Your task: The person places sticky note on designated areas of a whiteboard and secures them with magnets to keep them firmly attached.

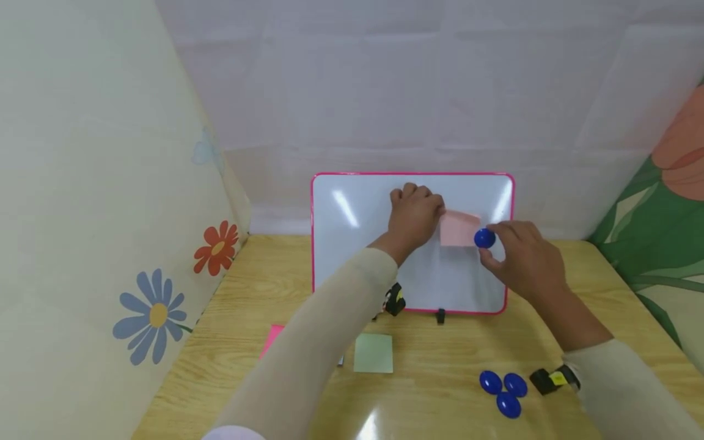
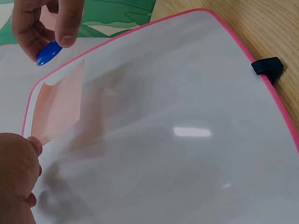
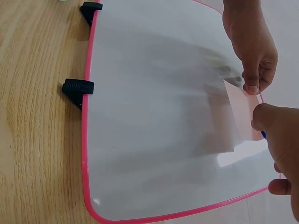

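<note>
A pink sticky note (image 1: 459, 229) stands in front of the upper right part of a pink-framed whiteboard (image 1: 352, 256). My left hand (image 1: 415, 214) pinches the note at its upper left corner, as the right wrist view also shows. Between thumb and fingertips, my right hand (image 1: 525, 260) holds a round blue magnet (image 1: 484, 238) beside the note's right edge. In the left wrist view the magnet (image 2: 49, 53) appears above the note (image 2: 58, 107), apart from it. The note casts a shadow and reflection on the board.
Several things lie on the wooden table (image 1: 440, 379): three blue magnets (image 1: 508, 404) at the right front, a pale green note (image 1: 373, 353), and a bright pink piece (image 1: 272, 339) partly behind the left sleeve. Black feet (image 3: 78, 87) hold the board's lower edge.
</note>
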A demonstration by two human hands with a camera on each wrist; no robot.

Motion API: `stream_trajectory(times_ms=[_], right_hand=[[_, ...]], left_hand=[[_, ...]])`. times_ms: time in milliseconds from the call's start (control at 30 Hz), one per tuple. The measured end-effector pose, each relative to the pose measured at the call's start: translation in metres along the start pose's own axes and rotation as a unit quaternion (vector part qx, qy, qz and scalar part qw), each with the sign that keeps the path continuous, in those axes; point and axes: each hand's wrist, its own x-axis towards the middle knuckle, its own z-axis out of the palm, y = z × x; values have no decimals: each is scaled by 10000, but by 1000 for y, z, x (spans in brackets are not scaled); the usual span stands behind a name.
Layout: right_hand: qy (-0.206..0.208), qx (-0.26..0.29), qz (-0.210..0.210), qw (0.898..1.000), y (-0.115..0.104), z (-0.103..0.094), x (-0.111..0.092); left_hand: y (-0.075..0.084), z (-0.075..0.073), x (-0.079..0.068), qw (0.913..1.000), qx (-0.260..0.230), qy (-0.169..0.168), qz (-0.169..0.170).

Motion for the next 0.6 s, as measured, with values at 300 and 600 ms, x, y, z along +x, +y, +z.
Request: stream_trajectory(times_ms=[300, 600], right_hand=[[-22, -78, 113, 9999, 3, 1, 2], [37, -94, 129, 9999, -2, 1, 6]], left_hand=[[5, -5, 2, 10000, -4, -5, -58], [5, -5, 7, 9998, 124, -1, -163]])
